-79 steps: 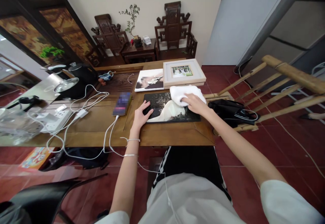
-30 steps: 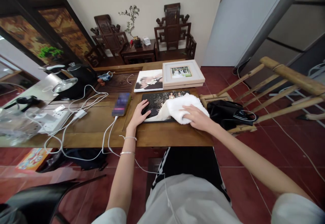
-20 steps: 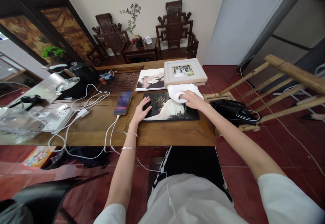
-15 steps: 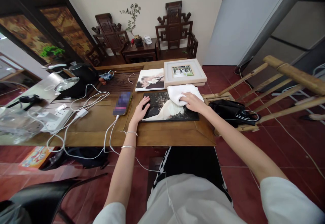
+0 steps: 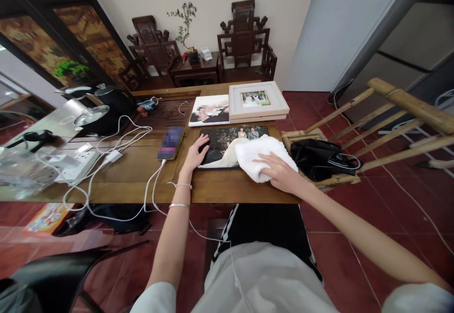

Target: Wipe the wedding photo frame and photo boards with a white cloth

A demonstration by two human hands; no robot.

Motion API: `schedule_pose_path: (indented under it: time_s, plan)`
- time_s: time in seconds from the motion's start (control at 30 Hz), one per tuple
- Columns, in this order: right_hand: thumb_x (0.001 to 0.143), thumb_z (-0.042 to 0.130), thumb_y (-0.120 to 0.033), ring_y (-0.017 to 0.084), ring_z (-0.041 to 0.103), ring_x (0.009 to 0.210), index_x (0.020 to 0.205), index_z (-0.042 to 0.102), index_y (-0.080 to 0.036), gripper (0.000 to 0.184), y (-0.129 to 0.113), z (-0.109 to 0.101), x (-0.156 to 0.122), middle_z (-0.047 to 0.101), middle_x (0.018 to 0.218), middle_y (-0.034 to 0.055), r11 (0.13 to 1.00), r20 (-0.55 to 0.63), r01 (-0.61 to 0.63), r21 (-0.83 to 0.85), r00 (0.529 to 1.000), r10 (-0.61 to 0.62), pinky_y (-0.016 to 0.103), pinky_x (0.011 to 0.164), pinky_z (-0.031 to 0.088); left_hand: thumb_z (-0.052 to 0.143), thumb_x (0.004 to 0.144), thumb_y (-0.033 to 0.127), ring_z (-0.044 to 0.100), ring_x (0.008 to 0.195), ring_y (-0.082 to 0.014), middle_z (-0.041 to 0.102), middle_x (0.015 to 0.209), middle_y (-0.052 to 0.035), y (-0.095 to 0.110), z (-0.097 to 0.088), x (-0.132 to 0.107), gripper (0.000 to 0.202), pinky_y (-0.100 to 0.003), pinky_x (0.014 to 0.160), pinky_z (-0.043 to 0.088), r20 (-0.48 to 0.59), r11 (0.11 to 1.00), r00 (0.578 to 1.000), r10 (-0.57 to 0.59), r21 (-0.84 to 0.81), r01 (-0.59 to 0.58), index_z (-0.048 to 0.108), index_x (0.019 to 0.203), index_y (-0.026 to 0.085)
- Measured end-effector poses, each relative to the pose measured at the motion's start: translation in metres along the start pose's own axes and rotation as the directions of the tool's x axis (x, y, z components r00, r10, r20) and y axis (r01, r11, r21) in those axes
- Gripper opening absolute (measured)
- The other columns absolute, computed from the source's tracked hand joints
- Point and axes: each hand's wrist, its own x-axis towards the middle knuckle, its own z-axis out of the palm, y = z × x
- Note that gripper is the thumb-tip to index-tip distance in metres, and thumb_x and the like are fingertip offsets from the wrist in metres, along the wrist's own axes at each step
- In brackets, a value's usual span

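A dark wedding photo album or panel (image 5: 222, 150) lies flat near the table's front edge, its picture showing a long white dress. My left hand (image 5: 196, 152) rests flat on its left edge, fingers stretched out. With its fingers pressed into a folded white cloth (image 5: 253, 154), my right hand (image 5: 278, 171) holds that cloth over the panel's lower right part and beyond its right edge. The cloth hides that corner. Just behind lie a white photo book (image 5: 209, 109) and a pale framed photo box (image 5: 257, 94), side by side.
A phone (image 5: 170, 143) on a white cable lies left of the panel on the wooden table (image 5: 220, 187). Further left are a power strip (image 5: 78, 166), tangled cords and kettles (image 5: 106, 95). A bamboo chair (image 5: 397, 100) with a black bag (image 5: 319, 159) stands at the right.
My right hand has moved the white cloth toward me and to the right, uncovering the two figures at the picture's top. My left hand stays in place on the panel.
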Motion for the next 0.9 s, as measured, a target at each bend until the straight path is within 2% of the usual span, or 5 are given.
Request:
schedule_pose_path:
  time_s: [0.33, 0.47, 0.57, 0.7, 0.9]
  plan:
    - [0.068, 0.047, 0.002, 0.032, 0.055, 0.124, 0.123, 0.067, -0.019, 0.063, 0.078, 0.002, 0.076, 0.067, 0.124, 0.0136, 0.986, -0.025, -0.147, -0.072, 0.989, 0.146, 0.05, 0.105, 0.044, 0.054, 0.093, 0.034, 0.044, 0.142, -0.0257, 0.057, 0.144, -0.0105, -0.002, 0.0, -0.001, 0.038, -0.05, 0.12, 0.032, -0.005, 1.0, 1.0, 0.0, -0.001, 0.0, 0.065, 0.126, 0.02]
    - [0.069, 0.045, 0.004, 0.033, 0.054, 0.126, 0.124, 0.066, -0.017, 0.062, 0.09, 0.006, 0.09, 0.067, 0.123, 0.0161, 0.974, -0.027, -0.194, -0.113, 0.981, 0.192, 0.052, 0.106, 0.041, 0.049, 0.095, 0.034, 0.036, 0.146, -0.0241, 0.052, 0.149, -0.0092, -0.008, 0.001, -0.001, 0.042, -0.049, 0.122, 0.028, 0.031, 1.0, 0.999, -0.021, -0.009, 0.022, 0.06, 0.133, 0.021]
    - [0.069, 0.045, 0.006, 0.034, 0.049, 0.133, 0.125, 0.065, -0.017, 0.063, 0.076, 0.011, 0.075, 0.063, 0.132, 0.0161, 0.973, -0.02, -0.192, -0.127, 0.981, 0.191, 0.059, 0.111, 0.035, 0.049, 0.096, 0.036, 0.031, 0.149, -0.0243, 0.047, 0.153, -0.0085, -0.014, 0.003, 0.0, 0.045, -0.05, 0.123, 0.024, 0.067, 1.0, 0.997, -0.03, 0.009, 0.03, 0.056, 0.138, 0.022]
    - [0.068, 0.044, 0.008, 0.035, 0.042, 0.139, 0.117, 0.069, -0.017, 0.061, 0.036, 0.013, 0.032, 0.058, 0.141, 0.0143, 0.988, -0.02, -0.098, -0.116, 0.995, 0.097, 0.064, 0.113, 0.03, 0.043, 0.099, 0.042, 0.03, 0.149, -0.0242, 0.046, 0.154, -0.0087, -0.021, 0.008, 0.0, 0.047, -0.049, 0.123, 0.022, 0.078, 0.999, 0.997, -0.02, 0.051, 0.016, 0.053, 0.14, 0.022]
    - [0.066, 0.044, 0.01, 0.034, 0.039, 0.142, 0.1, 0.074, -0.018, 0.054, -0.012, 0.007, -0.016, 0.058, 0.142, 0.0114, 0.993, -0.018, -0.007, -0.116, 1.0, 0.005, 0.064, 0.114, 0.031, 0.04, 0.1, 0.047, 0.033, 0.148, -0.0245, 0.044, 0.155, -0.0113, -0.021, 0.012, -0.003, 0.051, -0.047, 0.123, 0.025, 0.038, 0.996, 0.999, 0.013, 0.088, -0.016, 0.052, 0.141, 0.019]
